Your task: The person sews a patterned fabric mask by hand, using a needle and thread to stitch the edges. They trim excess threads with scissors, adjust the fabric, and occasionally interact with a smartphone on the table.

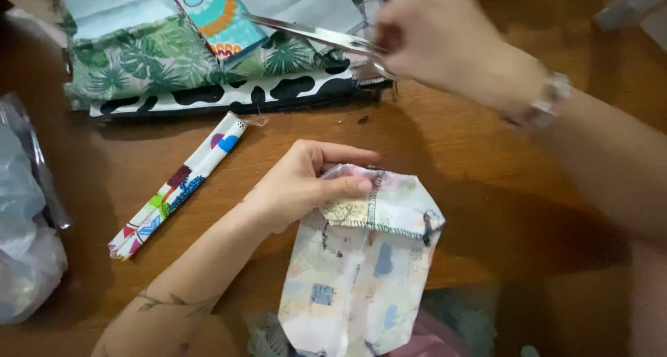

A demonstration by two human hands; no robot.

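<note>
Worktop (486, 162) in brown wood, just one, carrying everything. Then one stack of folded fabrics (180, 58) along the far edge: leaf print, a black-and-white blotchy one, a bright flower print on top, maybe five or six layers, hard to count exactly. One crumpled clear plastic bag (24, 246) at the left edge. One pastel fabric pouch (365, 260) near the front edge, top folded down so the overlock stitching shows. One rolled patchwork strip (177, 183) lying diagonally between stack and pouch, apart from both. One pair of scissors (313, 34), blades pointing left over the stack. Two hands, one wristwatch (549, 100).

Left hand (299, 183) closed on the pouch's folded top corner, thumb on top, pinning it flat. Right hand (445, 37) closed round the scissor handles, blurred, so can't tell whether the blades are open or shut.

Possible trouble: blade tips hovering right over the stack, so easy to snag or nick the top fabric. Also loose thread at the strip's end could catch. Only one corner of the pouch pinned, so could slide or unfold. Worth keeping left fingers out of the blades' way too.
</note>
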